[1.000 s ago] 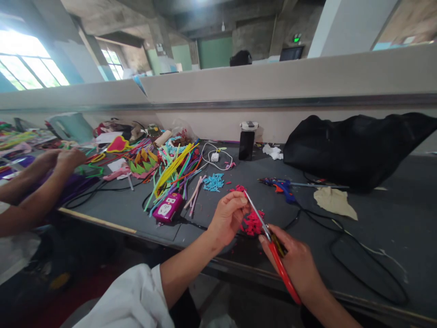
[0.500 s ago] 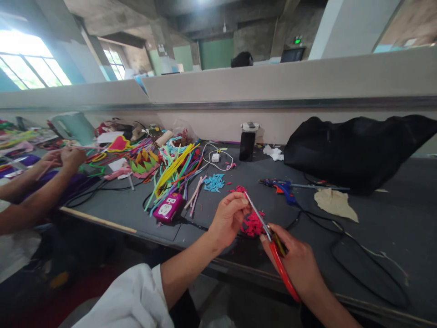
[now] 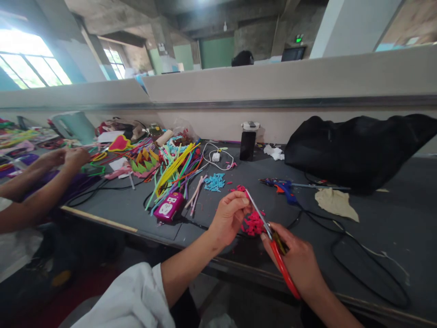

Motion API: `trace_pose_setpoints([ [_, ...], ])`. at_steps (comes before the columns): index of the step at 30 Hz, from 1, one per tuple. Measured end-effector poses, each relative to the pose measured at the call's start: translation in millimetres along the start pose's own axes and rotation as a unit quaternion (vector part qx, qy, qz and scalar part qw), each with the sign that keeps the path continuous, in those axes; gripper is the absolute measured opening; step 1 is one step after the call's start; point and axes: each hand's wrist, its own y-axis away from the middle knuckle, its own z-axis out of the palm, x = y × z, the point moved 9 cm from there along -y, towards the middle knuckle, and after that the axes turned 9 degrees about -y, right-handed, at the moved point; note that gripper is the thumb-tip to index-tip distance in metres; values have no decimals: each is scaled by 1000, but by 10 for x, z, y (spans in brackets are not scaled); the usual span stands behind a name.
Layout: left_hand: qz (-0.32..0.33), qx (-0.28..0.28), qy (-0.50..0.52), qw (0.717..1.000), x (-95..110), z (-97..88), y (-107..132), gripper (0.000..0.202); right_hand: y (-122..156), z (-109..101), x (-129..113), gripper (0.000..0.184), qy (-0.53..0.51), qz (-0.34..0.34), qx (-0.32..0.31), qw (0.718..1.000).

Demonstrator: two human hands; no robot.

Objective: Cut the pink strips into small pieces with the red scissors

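My right hand (image 3: 298, 257) is wrapped round the handles of red-handled scissors (image 3: 282, 266). Their metal blades point up and away, toward the fingertips of my left hand (image 3: 228, 217). That hand is closed in a pinch beside the blade tips; whatever it pinches is too small and hidden to make out. Below the blades lies a heap of short red-pink pieces (image 3: 253, 224), partly covered by the scissors and my hands. A pile of short blue pieces (image 3: 215, 182) sits farther back on the dark table (image 3: 239, 175).
Left of my hands are a purple power socket box (image 3: 169, 207) and a bundle of coloured fuzzy stems (image 3: 175, 168). A blue glue gun (image 3: 288, 192) with a black cord, a black bag (image 3: 348, 150) and a phone (image 3: 247, 146) stand behind. At far left, a co-worker's hands (image 3: 70, 158) are busy.
My hands and the scissors stay almost in place, with the blades slightly shifted. The co-worker's hands at the left have moved a little to the right.
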Motion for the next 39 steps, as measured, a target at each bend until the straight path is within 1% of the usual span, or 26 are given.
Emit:
trace_pose_setpoints([
  [5, -40, -9, -48, 998, -78, 9, 25, 7, -38, -70, 22, 27, 8, -1, 12, 1000],
  [10, -57, -38, -74, 995, -119, 66, 42, 7, -106, -233, -7, 30, -2, 17, 46, 999],
  [13, -81, -56, -127, 987, -194, 80, 61, 5, -147, -324, -53, 32, -28, 25, 66, 997],
  [16, -113, -106, -209, 966, -344, 117, 107, 6, -162, -352, -57, 36, -68, 30, 76, 994],
  [19, -120, -153, -284, 939, -475, 146, 153, 8, -148, -287, 5, 36, -89, 38, 58, 994],
  [22, -106, -177, -335, 919, -511, 171, 176, 7, -117, -217, 76, 38, -87, 45, 40, 994],
  [24, -97, -189, -360, 908, -493, 206, 193, 6, -102, -199, 96, 37, -86, 45, 36, 995],
  [26, -54, -180, -413, 891, -400, 239, 195, 5, -100, -212, 99, 36, -85, 48, 41, 994],
  [27, -14, -166, -451, 877, -320, 258, 193, 4, -104, -235, 100, 36, -83, 50, 50, 994],
  [28, 37, -150, -492, 857, -229, 287, 200, 3, -110, -262, 101, 36, -79, 54, 61, 994],
  [30, 150, -131, -567, 799, -66, 383, 256, 2, -125, -315, 106, 37, -73, 63, 83, 992],
  [32, 245, -135, -623, 731, 10, 500, 350, 5, -142, -332, 117, 38, -75, 75, 90, 990],
  [34, 303, -144, -664, 668, 13, 582, 431, 8, -153, -316, 137, 40, -82, 93, 84, 989],
  [35, 316, -147, -678, 647, 2, 602, 452, 9, -156, -305, 140, 40, -85, 98, 80, 988],
  [36, 318, -148, -686, 638, -9, 609, 457, 8, -158, -294, 134, 40, -86, 99, 76, 988],
  [37, 312, -149, -685, 641, -14, 603, 449, 8, -159, -288, 121, 40, -85, 95, 75, 989],
  [38, 298, -146, -676, 658, -7, 583, 426, 7, -159, -283, 106, 40, -83, 91, 74, 990],
  [39, 275, -137, -655, 690, 12, 544, 386, 7, -157, -281, 91, 39, -82, 86, 75, 990],
])
